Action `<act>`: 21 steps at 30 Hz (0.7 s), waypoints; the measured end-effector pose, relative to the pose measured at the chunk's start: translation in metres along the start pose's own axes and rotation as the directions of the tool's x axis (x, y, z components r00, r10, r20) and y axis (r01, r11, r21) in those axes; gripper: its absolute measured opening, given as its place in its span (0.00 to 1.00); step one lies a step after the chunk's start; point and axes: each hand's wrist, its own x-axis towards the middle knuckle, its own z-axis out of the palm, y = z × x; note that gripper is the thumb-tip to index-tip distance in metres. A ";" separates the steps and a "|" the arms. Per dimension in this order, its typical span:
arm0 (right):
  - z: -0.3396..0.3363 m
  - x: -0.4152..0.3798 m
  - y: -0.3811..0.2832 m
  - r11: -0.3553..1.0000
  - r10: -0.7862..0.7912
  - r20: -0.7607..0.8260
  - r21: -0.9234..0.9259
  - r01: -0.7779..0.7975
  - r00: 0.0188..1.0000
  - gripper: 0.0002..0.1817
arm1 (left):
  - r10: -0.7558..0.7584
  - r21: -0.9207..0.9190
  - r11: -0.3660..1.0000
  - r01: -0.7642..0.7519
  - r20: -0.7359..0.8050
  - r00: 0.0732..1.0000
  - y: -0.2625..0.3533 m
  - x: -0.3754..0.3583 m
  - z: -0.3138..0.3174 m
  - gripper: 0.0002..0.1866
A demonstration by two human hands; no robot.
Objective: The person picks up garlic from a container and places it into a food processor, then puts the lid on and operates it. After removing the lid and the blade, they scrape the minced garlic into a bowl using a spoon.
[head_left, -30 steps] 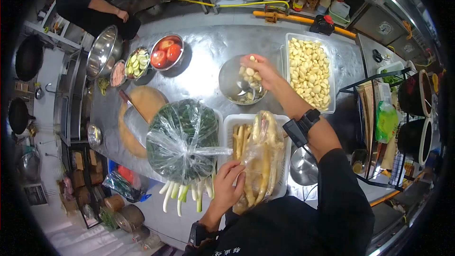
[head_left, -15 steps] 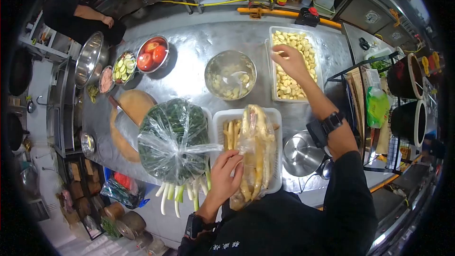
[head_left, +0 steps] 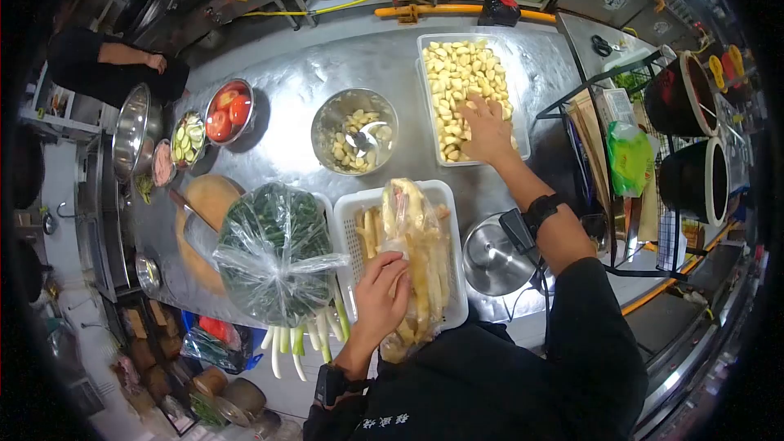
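Observation:
My right hand (head_left: 490, 131) lies palm down with fingers spread on the peeled garlic cloves (head_left: 461, 73) in a clear plastic tub (head_left: 524, 151). Left of the tub, a steel chopper bowl (head_left: 325, 151) holds a few cloves around its central blade (head_left: 359, 140). My left hand (head_left: 382, 294) has its fingers bent together at the edge of a clear plastic bag (head_left: 420, 269) and appears to pinch the plastic. Long, pale yellow root-like pieces (head_left: 367, 233) lie in and beside that bag, in a white basket (head_left: 343, 212).
A bagged bundle of greens (head_left: 273, 237) with white stalks sits at left, near a cleaver (head_left: 196, 233) on a round board (head_left: 216, 188). Bowls of tomatoes (head_left: 229, 112) and sliced vegetables (head_left: 188, 137) stand behind. A round steel piece (head_left: 496, 257) lies right. Another person's arm (head_left: 131, 55) shows far left.
My right hand has come down from above the tub onto the cloves, its fingers spreading. More cloves now show in the chopper bowl. The whole view has shifted; my left hand stays at the bag.

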 end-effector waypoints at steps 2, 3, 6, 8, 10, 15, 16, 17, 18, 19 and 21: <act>-0.011 -0.006 -0.005 0.999 0.014 0.013 -0.031 -0.014 1.000 0.34 | 0.005 -0.005 1.000 -0.005 -0.001 1.000 0.002 0.003 0.001 0.10; -0.014 -0.008 -0.006 0.999 0.020 0.021 -0.048 -0.019 1.000 0.33 | 0.004 -0.001 1.000 -0.004 0.002 1.000 0.003 0.002 0.001 0.10; -0.008 -0.002 0.003 1.000 0.005 0.043 0.019 -0.006 0.999 0.29 | 0.002 0.012 1.000 -0.002 -0.001 1.000 0.007 -0.001 0.001 0.10; -0.005 -0.001 0.009 0.997 -0.025 -0.059 0.074 0.029 0.998 0.26 | -0.002 0.016 1.000 0.002 -0.008 1.000 0.010 0.000 0.002 0.09; 0.010 0.003 0.019 0.982 -0.011 -0.149 0.187 0.039 0.989 0.25 | -0.018 0.025 1.000 0.018 -0.008 1.000 0.013 -0.002 -0.002 0.09; -0.001 0.030 0.043 0.785 0.162 -0.125 0.617 -0.051 0.979 0.27 | -0.005 0.028 1.000 0.007 -0.066 0.998 0.011 -0.006 -0.009 0.10; -0.010 0.032 0.043 0.646 0.255 0.055 0.734 -0.212 0.965 0.27 | -0.005 0.024 1.000 0.007 -0.069 0.998 0.011 -0.006 -0.011 0.10; -0.008 0.038 0.051 0.547 0.240 0.084 0.811 -0.206 0.967 0.26 | -0.006 0.030 1.000 0.008 -0.070 0.998 0.010 -0.007 -0.012 0.10; -0.004 0.045 0.060 0.441 0.221 0.111 0.875 -0.201 0.969 0.24 | -0.006 0.034 0.999 0.008 -0.073 0.997 0.010 -0.007 -0.013 0.10; -0.013 0.045 0.051 0.327 0.202 0.138 0.924 -0.199 0.970 0.23 | -0.006 0.038 0.999 0.008 -0.073 0.997 0.009 -0.007 -0.014 0.10; -0.028 0.039 0.027 0.200 0.123 0.114 0.970 -0.137 0.986 0.19 | -0.015 0.039 0.999 0.018 -0.081 0.997 0.009 -0.009 -0.014 0.10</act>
